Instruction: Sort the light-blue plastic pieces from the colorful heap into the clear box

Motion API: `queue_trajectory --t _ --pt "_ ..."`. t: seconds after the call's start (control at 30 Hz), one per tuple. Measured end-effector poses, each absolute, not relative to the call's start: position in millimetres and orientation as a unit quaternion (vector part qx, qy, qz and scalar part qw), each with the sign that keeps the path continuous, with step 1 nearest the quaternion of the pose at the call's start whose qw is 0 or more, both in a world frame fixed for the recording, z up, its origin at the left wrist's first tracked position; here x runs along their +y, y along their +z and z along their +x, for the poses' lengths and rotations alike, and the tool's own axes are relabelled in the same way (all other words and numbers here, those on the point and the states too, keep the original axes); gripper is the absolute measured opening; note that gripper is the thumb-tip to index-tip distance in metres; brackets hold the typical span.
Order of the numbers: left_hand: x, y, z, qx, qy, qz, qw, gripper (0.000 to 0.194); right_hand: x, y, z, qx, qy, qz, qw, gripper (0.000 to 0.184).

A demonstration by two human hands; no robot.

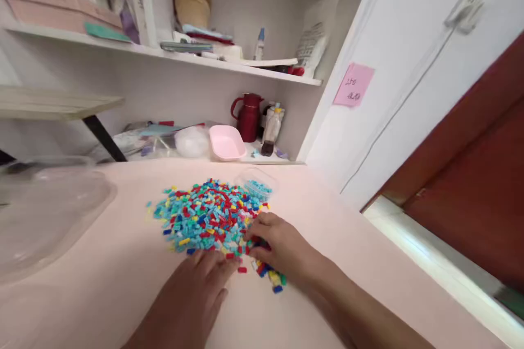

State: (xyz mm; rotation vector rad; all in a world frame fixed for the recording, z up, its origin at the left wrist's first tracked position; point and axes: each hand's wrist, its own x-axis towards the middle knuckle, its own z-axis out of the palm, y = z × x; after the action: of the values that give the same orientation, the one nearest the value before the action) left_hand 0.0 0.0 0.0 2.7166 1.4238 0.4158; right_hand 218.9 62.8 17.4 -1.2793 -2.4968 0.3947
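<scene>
A wide heap of small building bricks (204,215), mostly light blue with red, yellow, green and dark blue ones, lies on the pale pink table. My left hand (200,281) rests at the near edge of the heap, palm down, fingers stretched toward the bricks. At the right side of the heap, my right hand (276,242) is curved over some bricks, its thumb and index finger apart. What lies under its palm is hidden. A small loose group of bricks (270,275) in mixed colours sits just below my right hand. Behind the heap is a clear plastic tub (258,184) with light blue bricks inside.
Large clear plastic containers (49,207) stand at the left. A pink basin (227,143), a dark red jug (248,117) and a bottle (272,131) are at the back under a crowded shelf (245,68). The white wall (368,114) borders the table on the right.
</scene>
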Motion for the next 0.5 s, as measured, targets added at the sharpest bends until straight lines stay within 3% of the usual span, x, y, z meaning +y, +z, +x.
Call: queue_trajectory --t 0.1,0.2,0.5 --pt "-1.2 -8.8 -1.9 0.477 0.161 0.864 -0.002 0.044 61.8 15.5 216.6 -0.876 0.136 -0.431 0.171 0.028" --pt "-1.7 -13.1 -2.4 0.484 0.168 0.859 -0.002 0.047 60.8 13.8 214.0 -0.88 0.14 -0.413 0.187 0.022" --pt "-3.3 5.1 4.2 0.507 0.092 0.849 0.115 0.044 59.5 7.4 209.2 -0.878 0.15 -0.392 0.23 0.022"
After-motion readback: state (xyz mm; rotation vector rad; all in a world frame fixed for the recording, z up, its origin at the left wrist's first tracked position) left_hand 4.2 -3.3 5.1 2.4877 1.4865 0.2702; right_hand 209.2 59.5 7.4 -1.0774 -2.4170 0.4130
